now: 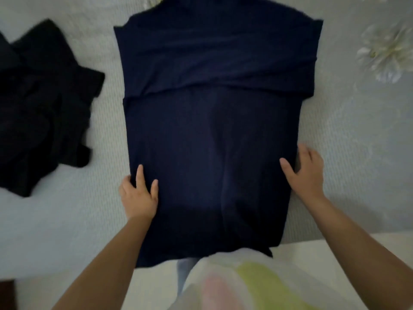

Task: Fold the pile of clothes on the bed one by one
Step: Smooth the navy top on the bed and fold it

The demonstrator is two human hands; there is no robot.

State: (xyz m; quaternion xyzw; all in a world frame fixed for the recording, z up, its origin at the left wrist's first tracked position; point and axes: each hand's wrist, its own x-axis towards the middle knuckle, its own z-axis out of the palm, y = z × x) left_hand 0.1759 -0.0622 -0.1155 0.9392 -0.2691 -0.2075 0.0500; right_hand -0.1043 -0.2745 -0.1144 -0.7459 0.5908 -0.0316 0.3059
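My left hand (138,195) pinches the navy shirt's (210,135) left edge; my right hand (306,173) grips its right edge on the bed (346,135).

No text, label, brand, number or sign can be read anywhere in the head view.
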